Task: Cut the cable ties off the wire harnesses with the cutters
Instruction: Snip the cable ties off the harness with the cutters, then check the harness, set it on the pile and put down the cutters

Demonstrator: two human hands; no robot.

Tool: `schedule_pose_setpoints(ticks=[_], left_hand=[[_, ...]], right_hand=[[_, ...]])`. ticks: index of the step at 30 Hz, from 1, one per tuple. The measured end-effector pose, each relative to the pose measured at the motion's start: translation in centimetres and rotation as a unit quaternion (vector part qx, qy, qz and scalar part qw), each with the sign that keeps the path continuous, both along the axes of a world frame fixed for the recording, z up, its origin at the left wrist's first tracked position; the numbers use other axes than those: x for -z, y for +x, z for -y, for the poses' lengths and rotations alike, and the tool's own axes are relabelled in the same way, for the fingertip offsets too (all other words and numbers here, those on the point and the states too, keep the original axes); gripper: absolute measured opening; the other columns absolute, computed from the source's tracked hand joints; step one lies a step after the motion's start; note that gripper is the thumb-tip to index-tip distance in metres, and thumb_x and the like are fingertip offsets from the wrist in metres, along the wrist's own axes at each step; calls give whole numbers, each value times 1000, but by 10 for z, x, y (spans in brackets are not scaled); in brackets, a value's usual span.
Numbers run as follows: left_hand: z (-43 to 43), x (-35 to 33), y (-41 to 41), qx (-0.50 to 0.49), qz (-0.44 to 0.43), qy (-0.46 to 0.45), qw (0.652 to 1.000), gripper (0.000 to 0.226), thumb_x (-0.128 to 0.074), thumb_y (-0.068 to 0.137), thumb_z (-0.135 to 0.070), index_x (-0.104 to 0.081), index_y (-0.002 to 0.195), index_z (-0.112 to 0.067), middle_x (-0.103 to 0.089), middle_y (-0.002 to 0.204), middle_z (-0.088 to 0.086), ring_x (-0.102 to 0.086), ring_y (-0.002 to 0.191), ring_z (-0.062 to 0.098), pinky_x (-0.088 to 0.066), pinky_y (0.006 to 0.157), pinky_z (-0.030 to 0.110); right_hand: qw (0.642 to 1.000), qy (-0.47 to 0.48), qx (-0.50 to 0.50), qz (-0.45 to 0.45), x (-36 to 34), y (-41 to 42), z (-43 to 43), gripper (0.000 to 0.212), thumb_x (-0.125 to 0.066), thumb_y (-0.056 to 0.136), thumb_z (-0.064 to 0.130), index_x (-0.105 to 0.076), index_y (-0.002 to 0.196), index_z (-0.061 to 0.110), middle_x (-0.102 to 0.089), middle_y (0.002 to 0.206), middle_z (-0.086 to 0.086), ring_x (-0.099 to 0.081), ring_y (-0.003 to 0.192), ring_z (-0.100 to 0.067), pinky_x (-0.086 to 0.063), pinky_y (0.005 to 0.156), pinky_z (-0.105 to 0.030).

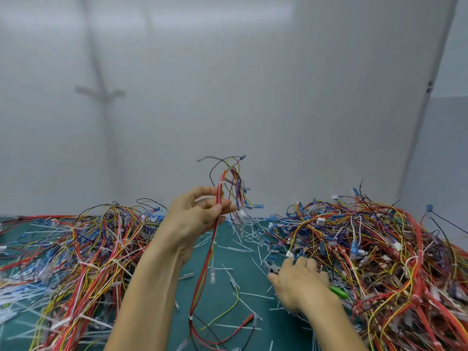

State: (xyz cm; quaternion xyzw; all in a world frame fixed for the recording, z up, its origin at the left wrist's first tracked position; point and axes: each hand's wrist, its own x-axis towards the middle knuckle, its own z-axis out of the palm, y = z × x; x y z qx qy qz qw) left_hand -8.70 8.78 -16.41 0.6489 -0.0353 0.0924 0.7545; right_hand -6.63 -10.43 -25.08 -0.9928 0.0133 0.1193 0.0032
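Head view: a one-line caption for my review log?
Left hand holds up a wire harness above the mat while the right hand grips green-handled cutters beside a wire pile.

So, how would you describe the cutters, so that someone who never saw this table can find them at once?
On the green table, look at the wire pile on the right. At its left edge the right hand holds the cutters. Only they have a bright green handle, sticking out beside the wrist, among thin wires and white tie scraps.
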Motion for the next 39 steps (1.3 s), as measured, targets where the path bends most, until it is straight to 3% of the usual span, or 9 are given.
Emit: schedule_pose_setpoints(ticks=[4, 8, 20, 23, 28, 33, 37, 39], left_hand=[[4, -4, -6, 39, 19, -37, 998, 25, -43, 93, 20, -54, 99, -2, -68, 75, 13, -74, 89, 27, -61, 70, 29], [8, -6, -8, 44, 30, -13, 999, 28, -43, 93, 21, -51, 103, -4, -67, 83, 21, -73, 92, 30, -61, 79, 37], [12, -4, -9, -9, 63, 114, 991, 34, -44, 94, 17, -53, 94, -16, -70, 67, 1, -74, 80, 15, -59, 68, 23], [13, -4, -8, -18, 70, 123, 990, 32, -43, 94, 18, -54, 94, -12, -69, 72, 7, -74, 80, 15, -61, 73, 27], [15, -2, -7, -23, 73, 126, 989, 33, -43, 93, 19, -55, 93, -12, -67, 61, -3, -74, 82, 16, -60, 79, 32], [17, -2, -6, -31, 81, 113, 990, 34, -44, 91, 20, -55, 92, -13, -68, 82, 12, -74, 87, 21, -60, 82, 36], [19, -1, -5, -39, 93, 111, 989, 39, -43, 89, 22, -56, 88, -15, -65, 77, 8, -74, 84, 17, -58, 86, 41], [20, 0, -4, -40, 103, 116, 987, 41, -43, 89, 22, -57, 85, -17, -69, 78, 7, -74, 84, 17, -58, 87, 41]], right_hand=[[999, -12, -17, -24, 9, 2, -3, 60, -30, 103, 49, -24, 148, 10, -24, 152, -19, -21, 141, -35, -28, 110, -51], [999, -3, -21, -25, 15, 3, -4, 56, -31, 104, 47, -26, 147, 12, -24, 151, -17, -22, 139, -34, -31, 109, -50], [1000, 4, -24, -14, 13, 2, -6, 60, -44, 99, 51, -31, 142, 12, -36, 148, -17, -33, 136, -33, -35, 106, -45], [1000, 1, -27, -14, 12, 3, -6, 62, -46, 99, 50, -29, 144, 12, -35, 149, -17, -32, 137, -33, -36, 106, -45], [999, -5, -34, -9, 13, 3, -7, 64, -47, 99, 50, -28, 147, 12, -32, 151, -16, -30, 139, -33, -36, 107, -45], [999, 10, -31, -5, 13, 4, -8, 65, -47, 99, 50, -29, 147, 10, -31, 151, -18, -30, 139, -35, -36, 108, -44], [1000, 8, -30, -3, 8, 4, -8, 64, -45, 99, 52, -34, 146, 10, -37, 148, -18, -36, 136, -34, -39, 105, -45], [998, 17, -41, 45, 2, 3, -8, 57, -42, 100, 50, -39, 142, 11, -44, 143, -16, -43, 131, -32, -42, 101, -45]])
